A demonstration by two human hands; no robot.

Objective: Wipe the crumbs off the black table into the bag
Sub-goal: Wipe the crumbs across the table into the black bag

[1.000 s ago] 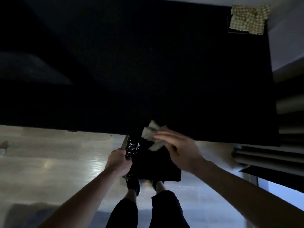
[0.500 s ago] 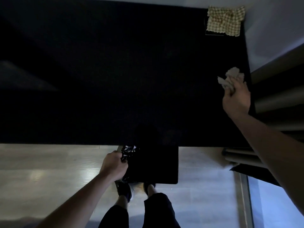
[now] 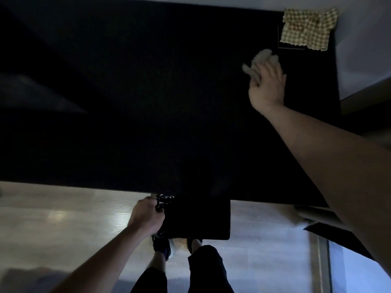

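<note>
Fig. Head view, one moment of the wipe. I read it as a sweep stroke in hand, w/ the wiper out at the far right of the black table (image 3: 148,92), just short of the checked cloth (image 3: 307,28) in the far right corner.

R hand (image 3: 267,85): fingers curled round a pale crumpled wipe (image 3: 259,60), which sticks out past the fingertips toward the far side; blurred, so I cannot tell whether the wad touches the tabletop or hangs just above it. The wad's long axis runs approx. from near-left to far-right, its free end pointing toward the checked cloth.

L hand (image 3: 147,216): fist closed on the crinkled rim of the black bag (image 3: 198,216), held against the table's near edge, approx. mid-width. The bag hangs below the edge w/ its mouth up toward the tabletop; how wide the mouth gapes is lost in the dark. Its long axis appears to run along the table edge.

No crumbs can be made out on the dark surface, so progress cannot be judged from them.

Next move, in my judgement: press the wipe flat and draw it diagonally back toward the near edge and the bag, well apart from it now. That calls for steady downward pressure, a path ending over the mouth, and the L hand keeping the rim tight to the edge so nothing drops to the floor (image 3: 63,218).
</note>
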